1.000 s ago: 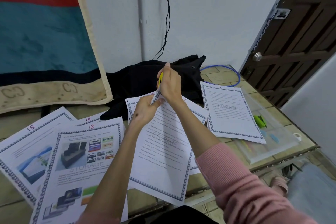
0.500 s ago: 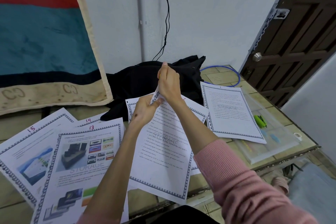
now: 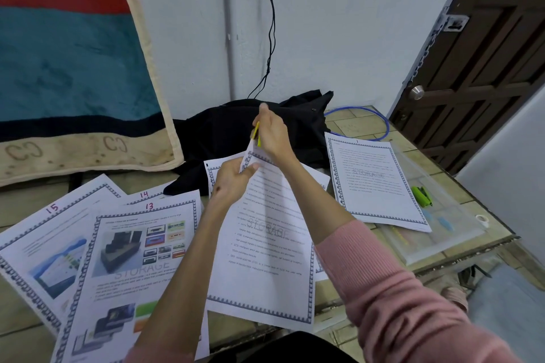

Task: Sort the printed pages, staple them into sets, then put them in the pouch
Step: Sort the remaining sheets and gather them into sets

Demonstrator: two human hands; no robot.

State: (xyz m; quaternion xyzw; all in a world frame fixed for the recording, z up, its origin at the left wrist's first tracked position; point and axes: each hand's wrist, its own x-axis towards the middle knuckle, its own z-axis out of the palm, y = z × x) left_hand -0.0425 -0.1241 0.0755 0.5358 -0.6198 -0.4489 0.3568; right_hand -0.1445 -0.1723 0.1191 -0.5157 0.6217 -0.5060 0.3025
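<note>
Both hands worked the page set (image 3: 265, 247) over the table (image 3: 368, 124): my left hand (image 3: 233, 180) pinched its top corner, my right hand (image 3: 274, 135) gripped the yellow stapler (image 3: 257, 134) there.

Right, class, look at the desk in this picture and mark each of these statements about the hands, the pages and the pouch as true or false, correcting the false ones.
1. The right hand holds a yellow stapler at the top corner of the lifted pages. True.
2. The left hand lies flat on the page numbered 13. False: it pinches the top corner of the lifted pages.
3. The page numbered 15 lies left of page 13. True.
4. The clear pouch already holds every printed page. False: pages lie spread on the table, and one bordered page rests on top of the pouch.
5. A green object lies beside that bordered page. True.
</note>
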